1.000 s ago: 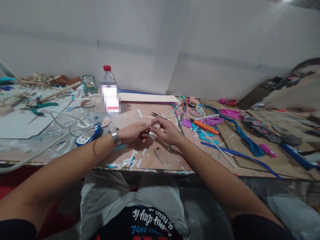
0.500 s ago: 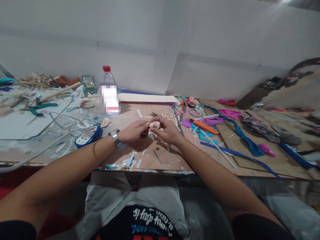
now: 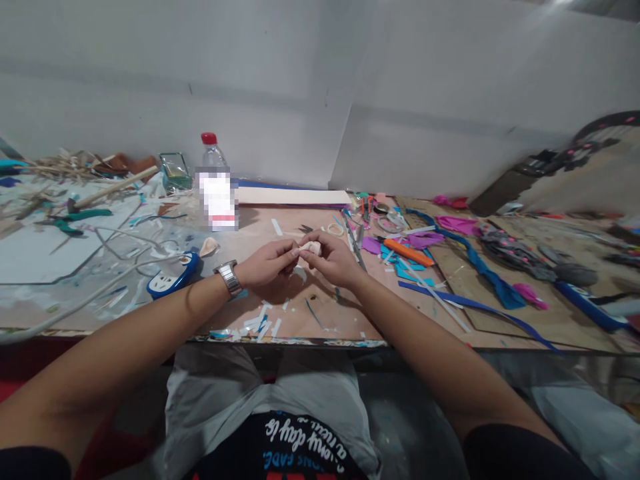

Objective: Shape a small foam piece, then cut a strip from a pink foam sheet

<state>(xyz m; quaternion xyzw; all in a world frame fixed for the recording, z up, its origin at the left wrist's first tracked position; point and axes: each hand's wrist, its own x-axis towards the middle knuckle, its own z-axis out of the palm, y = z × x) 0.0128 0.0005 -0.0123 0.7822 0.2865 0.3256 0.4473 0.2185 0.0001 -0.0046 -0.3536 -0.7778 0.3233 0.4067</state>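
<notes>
Both hands meet above the middle of the cluttered table (image 3: pixel 345 320), holding a small pale pink crumpled piece (image 3: pixel 311 248), perhaps paper or cloth. My left hand (image 3: pixel 270 264), with a metal watch at its wrist, pinches the piece's left end. Fingers and thumb of my right hand (image 3: pixel 336 259) are closed round its right side. Part of the piece is hidden by the fingers. Another pale pink piece of similar look (image 3: pixel 209 246) lies to the left, beyond the watch. Thin white and blue strips (image 3: pixel 263 323) are scattered on the table nearer to me.
A red-capped bottle (image 3: pixel 215 157) stands at the back left. The blue power strip (image 3: pixel 173 275) with its white cable lies left of my forearm. To the right are an orange utility knife (image 3: pixel 409 253), tape rolls (image 3: pixel 395 220) and a blue ribbon (image 3: pixel 480 257). Green-handled pliers (image 3: pixel 75 223) rest far left.
The pink piece has turned slightly between my fingers, and less of it shows. Both hands stay in nearly the same place. The whole view has shifted a little.
</notes>
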